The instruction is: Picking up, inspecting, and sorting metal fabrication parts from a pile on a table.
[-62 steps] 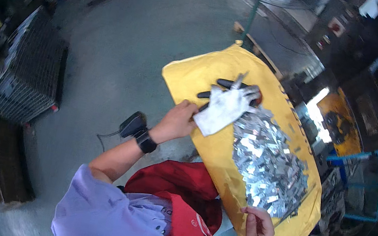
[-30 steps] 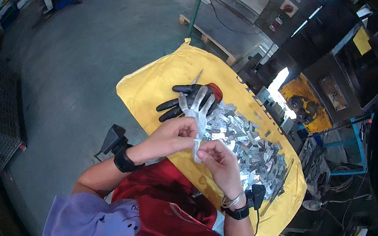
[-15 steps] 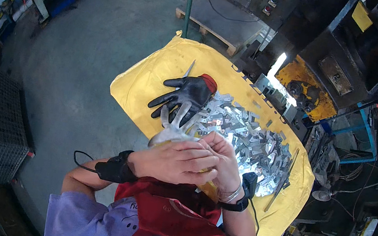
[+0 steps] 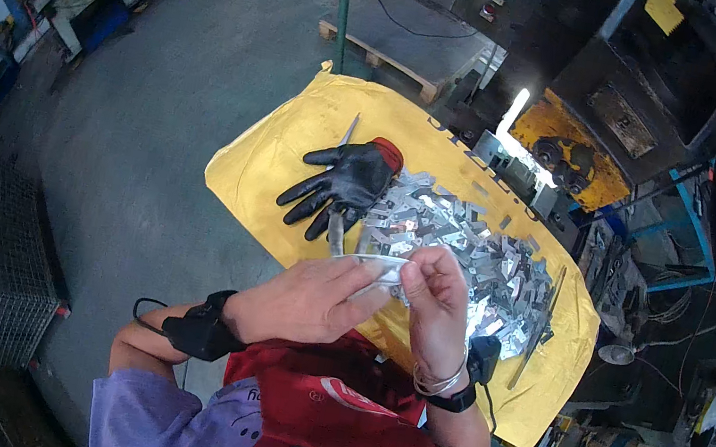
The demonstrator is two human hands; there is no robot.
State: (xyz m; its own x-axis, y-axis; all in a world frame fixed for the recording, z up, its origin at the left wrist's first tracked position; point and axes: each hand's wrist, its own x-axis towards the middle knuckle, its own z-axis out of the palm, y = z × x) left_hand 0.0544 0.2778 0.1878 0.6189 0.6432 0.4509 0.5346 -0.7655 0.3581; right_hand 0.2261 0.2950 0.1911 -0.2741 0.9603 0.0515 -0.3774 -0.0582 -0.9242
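A pale grey-white glove (image 4: 383,269) is between my hands, its limp fingers pointing away from me. My right hand (image 4: 438,300) pinches the glove's edge between thumb and fingers. My left hand (image 4: 306,299) lies against the glove with its fingers pressed together on it; part of the glove is hidden behind them. Just beyond, a black coated glove with a red cuff (image 4: 351,179) lies on the yellow sheet (image 4: 270,151), fingers toward the left. A slim pointed metal piece (image 4: 351,129) sticks out beyond it. Many small flat metal parts (image 4: 468,252) are heaped to the right.
A long thin rod (image 4: 538,327) lies at the sheet's right side. A dark machine with a yellow base (image 4: 576,152) and a bright lamp (image 4: 514,112) stands far right. A green post (image 4: 341,15) rises beyond the sheet, near a wooden pallet (image 4: 395,67). Wire-mesh crates (image 4: 12,258) stand left.
The pale glove has been turned and drawn lower, with fewer of its fingers showing. My right hand has risen slightly, pinching its edge. My left fingers have shifted onto the glove. The view has moved slightly.
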